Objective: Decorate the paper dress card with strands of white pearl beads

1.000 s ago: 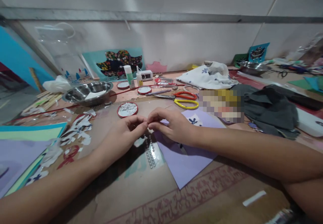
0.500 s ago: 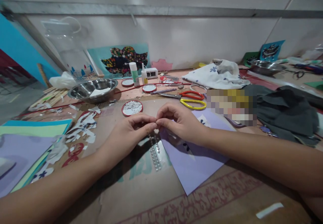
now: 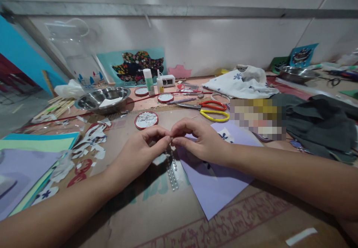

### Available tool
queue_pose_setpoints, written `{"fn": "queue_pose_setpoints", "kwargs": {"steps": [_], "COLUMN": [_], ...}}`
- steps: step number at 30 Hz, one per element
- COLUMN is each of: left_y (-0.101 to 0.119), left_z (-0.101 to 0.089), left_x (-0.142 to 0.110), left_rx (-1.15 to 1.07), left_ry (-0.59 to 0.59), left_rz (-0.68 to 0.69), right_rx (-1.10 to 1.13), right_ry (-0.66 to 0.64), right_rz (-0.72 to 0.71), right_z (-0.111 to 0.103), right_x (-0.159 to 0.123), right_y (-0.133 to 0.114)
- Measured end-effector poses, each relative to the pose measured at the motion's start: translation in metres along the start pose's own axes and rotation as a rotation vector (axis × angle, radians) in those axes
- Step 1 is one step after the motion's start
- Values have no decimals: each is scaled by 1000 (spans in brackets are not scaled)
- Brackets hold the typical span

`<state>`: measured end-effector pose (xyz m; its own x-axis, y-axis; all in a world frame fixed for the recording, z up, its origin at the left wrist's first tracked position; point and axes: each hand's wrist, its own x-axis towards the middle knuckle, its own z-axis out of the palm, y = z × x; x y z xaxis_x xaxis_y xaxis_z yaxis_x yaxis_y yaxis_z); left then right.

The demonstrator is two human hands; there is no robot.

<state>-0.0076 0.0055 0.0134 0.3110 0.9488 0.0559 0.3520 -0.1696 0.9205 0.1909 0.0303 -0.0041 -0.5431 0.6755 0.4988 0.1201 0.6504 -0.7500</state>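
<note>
My left hand (image 3: 145,145) and my right hand (image 3: 200,141) meet fingertip to fingertip above the work surface. Both are closed in a pinch, thumb against forefinger. Something tiny and pale shows where the tips meet, too small to name. Just below the fingers lies a strip of pearl beads (image 3: 173,181) on clear backing, its upper end partly hidden by my left hand. Under my right hand is a sheet of purple paper (image 3: 212,199) with white and dark-blue flower cutouts (image 3: 226,135). Beyond my hands sits a red-rimmed lid of white beads (image 3: 146,120).
Scissors (image 3: 214,110) with red and yellow handles lie behind my right hand. A steel bowl (image 3: 103,100), glue stick (image 3: 148,82) and glue bottle (image 3: 160,83) stand farther back. Coloured paper (image 3: 25,166) and scraps (image 3: 92,140) are at left; dark cloth (image 3: 316,125) is at right.
Both pinched hands have shifted very slightly left, still joined at the fingertips. A little more of the flower cutout shows behind my right wrist.
</note>
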Motion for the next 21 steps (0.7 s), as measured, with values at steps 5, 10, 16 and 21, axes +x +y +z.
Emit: {"fn": "queue_pose_setpoints", "kwargs": {"steps": [5, 10, 16, 21], "left_y": [-3, -6, -7, -1], "left_z": [2, 5, 9, 7], "left_x": [0, -1, -5, -9], "left_rx": [-1, 38, 295, 526], "left_ry": [-18, -37, -61, -34], "left_rz": [1, 75, 216, 346], "right_rx": [-61, -123, -169, -106], "right_ry": [13, 14, -44, -7], "right_rz": [-76, -81, -45, -9], "right_z": [1, 0, 2, 2], "right_x": [-1, -2, -5, -5], "right_y": [0, -1, 4, 3]}}
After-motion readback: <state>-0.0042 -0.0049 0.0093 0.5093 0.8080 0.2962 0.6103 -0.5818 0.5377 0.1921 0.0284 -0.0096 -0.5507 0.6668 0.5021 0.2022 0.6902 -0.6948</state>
